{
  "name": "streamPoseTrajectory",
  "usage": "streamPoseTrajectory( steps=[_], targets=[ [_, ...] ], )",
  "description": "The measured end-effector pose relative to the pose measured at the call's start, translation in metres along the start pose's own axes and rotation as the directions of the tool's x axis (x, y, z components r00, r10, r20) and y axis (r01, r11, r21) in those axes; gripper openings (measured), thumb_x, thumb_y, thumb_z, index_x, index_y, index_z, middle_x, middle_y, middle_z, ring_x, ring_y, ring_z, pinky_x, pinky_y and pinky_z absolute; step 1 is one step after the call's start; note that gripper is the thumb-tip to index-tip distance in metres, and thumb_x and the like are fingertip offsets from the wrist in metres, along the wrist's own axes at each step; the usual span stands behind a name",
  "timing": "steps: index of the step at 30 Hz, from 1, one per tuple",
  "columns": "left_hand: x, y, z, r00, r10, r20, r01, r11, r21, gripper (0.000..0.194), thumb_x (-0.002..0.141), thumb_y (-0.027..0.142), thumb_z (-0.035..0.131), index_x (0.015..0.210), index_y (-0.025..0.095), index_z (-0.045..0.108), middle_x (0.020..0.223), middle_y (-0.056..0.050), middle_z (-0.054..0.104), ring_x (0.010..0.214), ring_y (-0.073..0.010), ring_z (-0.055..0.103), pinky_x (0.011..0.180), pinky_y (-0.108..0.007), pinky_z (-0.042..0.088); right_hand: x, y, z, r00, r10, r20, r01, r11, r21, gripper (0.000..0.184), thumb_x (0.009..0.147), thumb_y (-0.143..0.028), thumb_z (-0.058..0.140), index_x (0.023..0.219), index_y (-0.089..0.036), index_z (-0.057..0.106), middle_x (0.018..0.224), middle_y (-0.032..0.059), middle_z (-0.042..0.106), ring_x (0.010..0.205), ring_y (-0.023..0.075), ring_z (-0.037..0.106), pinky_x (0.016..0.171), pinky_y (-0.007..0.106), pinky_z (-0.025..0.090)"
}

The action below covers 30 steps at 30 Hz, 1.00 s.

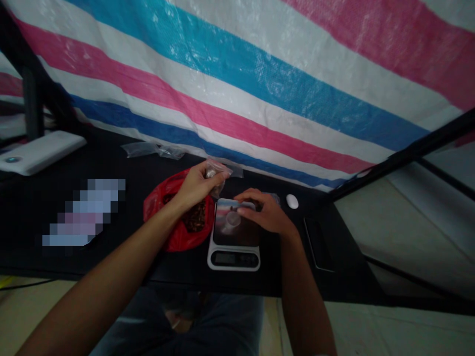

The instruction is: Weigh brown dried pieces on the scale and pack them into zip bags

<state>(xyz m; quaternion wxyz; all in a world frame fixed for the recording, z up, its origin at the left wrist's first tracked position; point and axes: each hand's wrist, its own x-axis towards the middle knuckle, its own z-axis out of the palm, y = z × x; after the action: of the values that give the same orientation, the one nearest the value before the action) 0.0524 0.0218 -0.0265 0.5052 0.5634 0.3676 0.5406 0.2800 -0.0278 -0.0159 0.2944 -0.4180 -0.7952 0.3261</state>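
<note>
My left hand (196,187) pinches a small clear plastic bag (217,174) with something pale inside, above a red plastic bag (200,232) that holds dark brown pieces (196,217). To its right, my right hand (261,211) curves over the top of a white digital kitchen scale (233,259), its fingers near a small clear cup (233,220) on the platform. Whether the fingers hold anything is hidden.
A black table carries a white computer mouse (292,201), a white flat device (40,153), loose clear plastic bags (143,149) and a pixelated object (83,212). A striped tarpaulin (222,74) hangs behind. My jeans (178,321) show below the table's near edge.
</note>
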Motion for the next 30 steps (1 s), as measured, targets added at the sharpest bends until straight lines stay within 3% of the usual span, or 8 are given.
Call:
streamPoseTrajectory(
  steps=[3,8,13,17,20,22,26,30],
  targets=[
    [-0.003,0.001,0.002,0.996,-0.010,0.090,0.004,0.998,0.059,0.042,0.080,0.055,0.078,0.093,0.015,0.070,0.082,-0.005,0.075,0.065,-0.0162,0.065,0.058,-0.026,0.051,0.006,0.011,0.008,0.996,-0.033,-0.087,0.024,0.994,-0.108,0.010,0.093,-0.024,0.074,0.101,-0.023,0.079,0.099,0.0050,0.077,0.097,0.0207,0.068,0.093,0.040,0.049],
    [-0.007,0.001,0.004,0.977,0.009,0.214,-0.047,0.984,0.174,0.039,0.085,0.050,0.073,0.103,0.016,0.067,0.083,-0.004,0.073,0.071,-0.0183,0.066,0.062,-0.028,0.051,0.010,0.021,0.016,0.998,-0.069,-0.008,0.065,0.969,-0.240,0.008,0.092,-0.023,0.076,0.098,-0.024,0.081,0.098,0.0048,0.074,0.097,0.0203,0.064,0.092,0.039,0.047],
    [-0.007,-0.006,0.001,0.953,0.053,0.298,-0.122,0.968,0.220,0.037,0.085,0.043,0.073,0.110,0.016,0.066,0.090,-0.003,0.070,0.073,-0.0176,0.064,0.065,-0.029,0.052,0.008,0.017,0.012,0.998,-0.061,-0.024,0.054,0.974,-0.222,0.004,0.092,-0.021,0.075,0.091,-0.023,0.078,0.096,0.0033,0.073,0.096,0.0200,0.064,0.094,0.040,0.046],
    [-0.007,-0.006,0.001,0.926,0.062,0.373,-0.163,0.955,0.247,0.029,0.087,0.041,0.072,0.102,0.016,0.069,0.087,-0.003,0.069,0.074,-0.0175,0.063,0.067,-0.028,0.050,0.008,0.012,0.005,0.964,-0.047,-0.260,0.027,0.996,-0.081,0.006,0.092,-0.026,0.073,0.087,-0.022,0.073,0.092,0.0029,0.070,0.089,0.0186,0.064,0.081,0.035,0.049],
    [-0.010,-0.007,0.004,0.908,0.049,0.416,-0.166,0.954,0.249,0.027,0.088,0.039,0.071,0.102,0.016,0.071,0.084,-0.002,0.069,0.070,-0.0157,0.061,0.064,-0.026,0.048,0.010,0.008,0.005,0.876,-0.044,-0.479,0.047,0.999,-0.006,0.011,0.091,-0.033,0.072,0.087,-0.023,0.072,0.091,0.0035,0.067,0.081,0.0177,0.061,0.069,0.032,0.047],
    [-0.012,-0.008,0.006,0.896,0.044,0.443,-0.170,0.954,0.248,0.026,0.087,0.038,0.072,0.102,0.017,0.071,0.084,-0.001,0.068,0.070,-0.0152,0.060,0.064,-0.026,0.047,0.012,0.004,0.009,0.829,-0.062,-0.555,0.076,0.997,0.002,0.013,0.090,-0.036,0.072,0.087,-0.024,0.073,0.091,0.0040,0.067,0.079,0.0177,0.059,0.067,0.032,0.046],
    [-0.014,-0.012,0.009,0.888,0.054,0.456,-0.193,0.945,0.264,0.028,0.085,0.040,0.075,0.100,0.017,0.069,0.083,0.001,0.065,0.072,-0.0152,0.060,0.065,-0.026,0.047,0.012,-0.002,0.018,0.862,-0.081,-0.500,0.085,0.996,-0.013,0.012,0.090,-0.036,0.073,0.090,-0.025,0.078,0.093,0.0038,0.066,0.074,0.0162,0.058,0.064,0.033,0.046],
    [-0.013,-0.012,0.010,0.896,0.069,0.439,-0.202,0.943,0.264,0.031,0.085,0.041,0.076,0.103,0.016,0.070,0.088,-0.001,0.068,0.077,-0.0167,0.063,0.071,-0.028,0.051,0.010,-0.006,0.017,0.883,-0.104,-0.457,0.099,0.994,-0.034,0.018,0.097,-0.036,0.066,0.096,-0.025,0.080,0.095,0.0050,0.066,0.083,0.0180,0.062,0.069,0.033,0.049]
  ],
)
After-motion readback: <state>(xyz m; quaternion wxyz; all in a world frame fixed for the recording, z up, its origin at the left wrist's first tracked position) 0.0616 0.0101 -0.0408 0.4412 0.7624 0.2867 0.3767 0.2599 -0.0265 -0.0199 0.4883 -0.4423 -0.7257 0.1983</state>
